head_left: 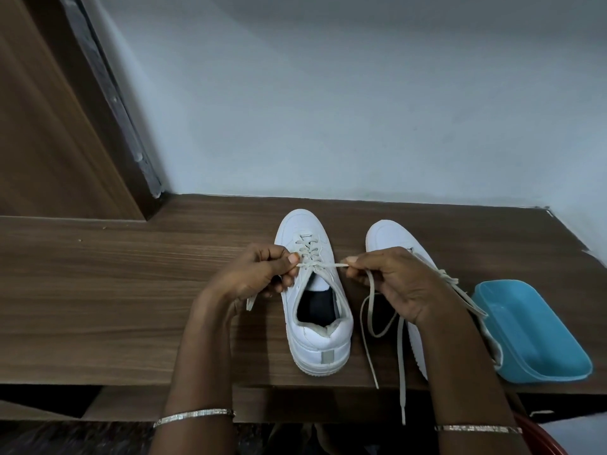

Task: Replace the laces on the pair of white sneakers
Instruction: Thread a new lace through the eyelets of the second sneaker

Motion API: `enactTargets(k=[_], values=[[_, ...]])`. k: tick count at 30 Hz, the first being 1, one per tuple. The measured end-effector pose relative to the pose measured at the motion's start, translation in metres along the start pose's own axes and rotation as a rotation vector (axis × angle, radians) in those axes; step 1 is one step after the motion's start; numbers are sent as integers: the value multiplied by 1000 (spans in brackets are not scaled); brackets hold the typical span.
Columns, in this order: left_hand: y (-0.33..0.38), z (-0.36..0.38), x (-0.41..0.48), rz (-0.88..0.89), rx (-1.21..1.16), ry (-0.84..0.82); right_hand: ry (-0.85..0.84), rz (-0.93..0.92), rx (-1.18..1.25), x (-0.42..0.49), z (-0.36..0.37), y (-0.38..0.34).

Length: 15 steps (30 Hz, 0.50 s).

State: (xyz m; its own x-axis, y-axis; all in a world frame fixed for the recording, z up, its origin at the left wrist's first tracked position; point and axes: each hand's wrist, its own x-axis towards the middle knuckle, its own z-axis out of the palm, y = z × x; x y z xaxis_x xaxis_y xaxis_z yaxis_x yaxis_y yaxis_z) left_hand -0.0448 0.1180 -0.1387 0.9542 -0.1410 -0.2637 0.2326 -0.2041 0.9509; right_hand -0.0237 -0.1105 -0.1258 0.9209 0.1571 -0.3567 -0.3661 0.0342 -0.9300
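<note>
Two white sneakers stand toe-away on the wooden table (115,290). The left sneaker (313,339) is laced with an off-white lace (323,265) through several eyelets. My left hand (259,274) pinches one end of that lace at the sneaker's left side, and a short tail hangs below it. My right hand (394,284) pinches the other end, pulled taut across the tongue; the long remainder loops down over the table edge. The right sneaker (391,238) lies mostly hidden behind my right hand and forearm, with loose lace (460,290) trailing off its right side.
A blue plastic tray (532,333) sits at the table's right end, close to the right sneaker. A pale wall rises behind the table, and a wooden door panel (49,126) stands at the left. The table's front edge runs just below the sneakers.
</note>
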Motion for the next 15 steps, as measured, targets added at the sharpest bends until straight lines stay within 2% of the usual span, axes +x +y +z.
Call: enactTargets(k=[5, 9, 13, 15], values=[[2, 2, -1, -26, -95, 30, -3, 51, 72, 2, 0, 0], [7, 8, -3, 18, -354, 101, -83, 53, 335, 5, 15, 0], [11, 19, 0, 62, -563, 130, -49, 32, 663, 4, 38, -1], [13, 26, 2, 74, -632, 142, 0, -1, 714, 3, 49, 1]])
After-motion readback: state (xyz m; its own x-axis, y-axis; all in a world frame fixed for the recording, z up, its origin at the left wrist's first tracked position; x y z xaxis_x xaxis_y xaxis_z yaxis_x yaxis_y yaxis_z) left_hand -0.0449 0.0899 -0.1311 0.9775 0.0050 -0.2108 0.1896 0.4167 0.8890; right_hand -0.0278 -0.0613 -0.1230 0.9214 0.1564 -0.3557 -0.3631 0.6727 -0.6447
